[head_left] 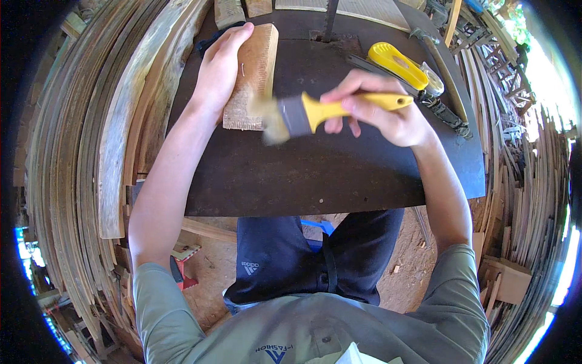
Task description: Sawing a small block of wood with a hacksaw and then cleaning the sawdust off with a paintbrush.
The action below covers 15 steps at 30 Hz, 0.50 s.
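Note:
My left hand (223,60) grips a rough-sawn wood block (253,79) by its left side, the thumb lying along its far end. The block lies on the dark tabletop (291,176). In my right hand (379,109) is a paintbrush (321,113) with a yellow handle and a grey ferrule. Its pale bristles are blurred and meet the near right part of the block. Something dark, which I cannot make out, sits beside my left fingers.
A saw blade (331,21) stands upright at the table's far side. Right of it lie a yellow tool (397,65) of unclear kind, a clear-and-black tool (433,85) and a hammer (447,76). Long planks (124,115) are stacked at left, more wood strips (536,200) at right.

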Available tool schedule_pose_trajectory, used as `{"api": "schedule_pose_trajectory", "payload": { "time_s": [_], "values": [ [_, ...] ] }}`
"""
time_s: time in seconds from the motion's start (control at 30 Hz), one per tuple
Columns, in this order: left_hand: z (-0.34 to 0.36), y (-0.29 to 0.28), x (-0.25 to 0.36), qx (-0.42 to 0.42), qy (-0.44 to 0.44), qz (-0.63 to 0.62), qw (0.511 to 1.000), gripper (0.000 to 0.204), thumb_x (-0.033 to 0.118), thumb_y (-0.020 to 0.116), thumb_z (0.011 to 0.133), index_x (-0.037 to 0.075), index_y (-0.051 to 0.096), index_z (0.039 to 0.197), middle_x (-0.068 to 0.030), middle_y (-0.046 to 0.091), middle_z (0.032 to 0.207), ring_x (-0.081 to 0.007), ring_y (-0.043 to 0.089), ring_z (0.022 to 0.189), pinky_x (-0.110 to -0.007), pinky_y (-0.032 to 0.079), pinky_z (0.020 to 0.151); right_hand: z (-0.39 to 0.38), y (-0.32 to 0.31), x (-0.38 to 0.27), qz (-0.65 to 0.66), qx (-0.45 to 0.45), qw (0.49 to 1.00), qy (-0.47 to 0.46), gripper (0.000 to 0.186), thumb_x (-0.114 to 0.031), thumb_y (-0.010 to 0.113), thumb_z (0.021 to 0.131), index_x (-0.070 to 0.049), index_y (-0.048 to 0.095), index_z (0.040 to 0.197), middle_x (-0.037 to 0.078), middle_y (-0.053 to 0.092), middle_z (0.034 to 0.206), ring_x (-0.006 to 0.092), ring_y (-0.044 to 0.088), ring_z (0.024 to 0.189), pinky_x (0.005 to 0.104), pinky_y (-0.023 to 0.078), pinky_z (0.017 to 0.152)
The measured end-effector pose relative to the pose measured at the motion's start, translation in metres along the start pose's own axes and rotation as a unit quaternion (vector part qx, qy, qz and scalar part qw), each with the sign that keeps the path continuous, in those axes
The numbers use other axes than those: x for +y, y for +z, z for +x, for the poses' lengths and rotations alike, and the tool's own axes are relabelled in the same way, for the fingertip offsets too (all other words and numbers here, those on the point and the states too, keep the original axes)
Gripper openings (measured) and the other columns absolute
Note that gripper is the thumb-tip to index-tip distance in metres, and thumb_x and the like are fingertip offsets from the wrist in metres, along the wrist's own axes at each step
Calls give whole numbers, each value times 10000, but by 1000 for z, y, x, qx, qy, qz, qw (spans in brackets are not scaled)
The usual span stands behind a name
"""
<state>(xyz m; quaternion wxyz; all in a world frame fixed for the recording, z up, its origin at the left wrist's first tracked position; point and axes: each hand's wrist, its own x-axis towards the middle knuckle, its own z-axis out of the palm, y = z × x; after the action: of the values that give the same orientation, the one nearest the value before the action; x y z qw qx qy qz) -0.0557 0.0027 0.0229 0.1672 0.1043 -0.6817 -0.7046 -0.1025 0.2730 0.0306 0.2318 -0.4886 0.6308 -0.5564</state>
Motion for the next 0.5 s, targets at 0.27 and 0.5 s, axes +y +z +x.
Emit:
{"api": "schedule_pose_trajectory", "payload": {
  "time_s": [0.27, 0.5],
  "values": [
    [-6, 6, 0, -26, -10, 40, 999, 529, 504, 617, 1023, 83, 651, 1342, -64, 680, 1194, -138, 634, 1110, -323, 483, 983, 8, -8, 11, -58, 220, 971, -71, 295, -214, 529, 1118, -32, 624, 1329, 118, 751, 1044, 128, 706, 885, 253, 554, 625],
    [-6, 0, 8, -13, -44, 82, 996, 510, 498, 595, 1036, 91, 645, 1340, -65, 679, 1186, -143, 651, 1091, -338, 502, 967, 0, 1, -3, 11, -71, 997, 32, 219, -136, 552, 1088, -4, 671, 1215, 99, 742, 963, 127, 718, 831, 253, 544, 623]
  ]
}}
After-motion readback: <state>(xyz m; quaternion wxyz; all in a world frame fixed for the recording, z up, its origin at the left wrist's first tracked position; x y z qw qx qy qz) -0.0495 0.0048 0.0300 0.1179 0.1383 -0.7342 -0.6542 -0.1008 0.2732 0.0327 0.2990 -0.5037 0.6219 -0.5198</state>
